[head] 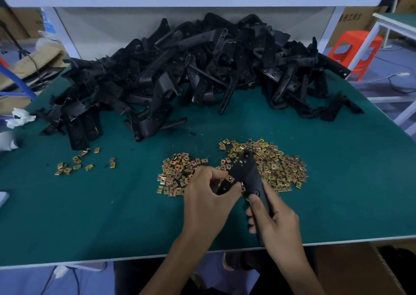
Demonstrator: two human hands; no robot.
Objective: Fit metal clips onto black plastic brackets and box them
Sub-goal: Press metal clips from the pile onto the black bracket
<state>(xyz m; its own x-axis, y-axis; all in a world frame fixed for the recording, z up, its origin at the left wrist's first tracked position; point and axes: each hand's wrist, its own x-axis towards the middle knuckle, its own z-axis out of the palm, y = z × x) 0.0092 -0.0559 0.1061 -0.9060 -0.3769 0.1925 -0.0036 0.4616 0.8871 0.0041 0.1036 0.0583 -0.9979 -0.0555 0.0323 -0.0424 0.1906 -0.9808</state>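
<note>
Black bracket (pixel 246 173) gripped by right fingers (pixel 251 218), left fingers (pixel 216 175) pinching its clip (pixel 230 178), above green table (pixel 90 204).

Bare forearms end in the left hand (pixel 206 196) and right hand (pixel 278 223); trousers seemingly dark.

Matt black plastic bracket (pixel 246 173); shiny brass-toned metal clips (pixel 276 166); green matt table (pixel 112 216).

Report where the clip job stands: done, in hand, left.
Done: no boxed bracket is in view, so the count cannot be told. In hand: the right hand grips one black bracket while the left hand pinches a metal clip at its edge. Left: a big pile of brackets at the back of the table and two heaps of loose clips.
</note>
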